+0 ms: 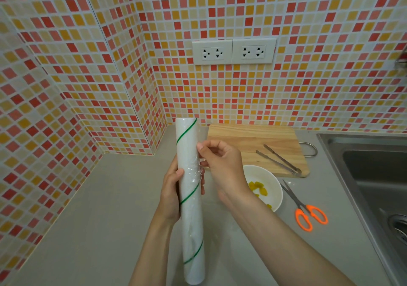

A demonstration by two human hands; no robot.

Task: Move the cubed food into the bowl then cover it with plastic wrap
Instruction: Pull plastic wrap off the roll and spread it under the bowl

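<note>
A white plastic wrap roll (189, 215) with a green spiral stripe stands upright in front of me, above the grey counter. My left hand (170, 194) grips it around the middle. My right hand (222, 164) pinches the loose edge of the clear film at the roll's right side. Behind my right wrist sits a white bowl (275, 189) holding yellow food cubes (259, 189); my arm hides its left part.
A wooden cutting board (246, 140) lies behind the bowl with metal tongs (280, 161) on it. Orange-handled scissors (308, 214) lie right of the bowl. A steel sink (374, 175) fills the right side. Tiled walls with two sockets (233, 51) enclose the counter corner.
</note>
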